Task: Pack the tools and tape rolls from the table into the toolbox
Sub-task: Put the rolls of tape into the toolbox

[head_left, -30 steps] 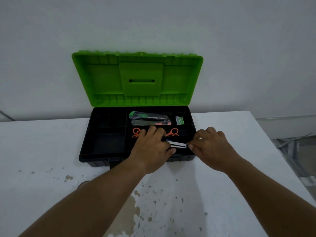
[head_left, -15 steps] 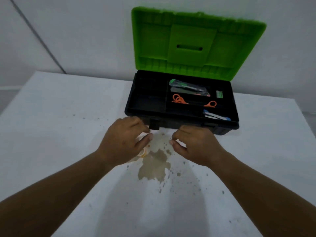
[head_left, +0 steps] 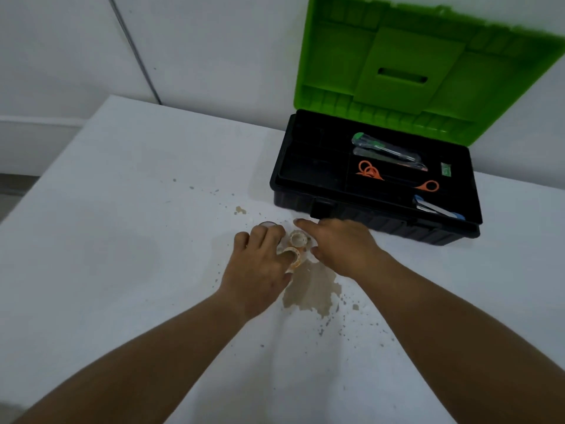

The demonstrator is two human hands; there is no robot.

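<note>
Small tape rolls sit clustered on the white table [head_left: 122, 240] just in front of the toolbox. My left hand [head_left: 260, 267] lies over them, a finger hooked into an orange-edged roll [head_left: 294, 259]; a clear roll [head_left: 267, 224] peeks out past its fingertips. My right hand [head_left: 339, 249] cups a pale roll [head_left: 298, 239] between forefinger and thumb. The black toolbox [head_left: 367, 218] stands open at the right, green lid [head_left: 412, 71] upright. Its tray holds a green utility knife [head_left: 382, 147], orange ring tools [head_left: 368, 172] and a blue-white tool [head_left: 437, 210].
A brown stain [head_left: 308, 293] and dark specks mark the table under my hands. The wall rises right behind the toolbox. The table's left edge [head_left: 46, 179] drops to the floor. The left tray compartments [head_left: 312, 163] look dark and bare.
My hands came out of the toolbox tray, leaving the blue-white tool there, dropped to the table in front and closed around the tape rolls. The view swung left.
</note>
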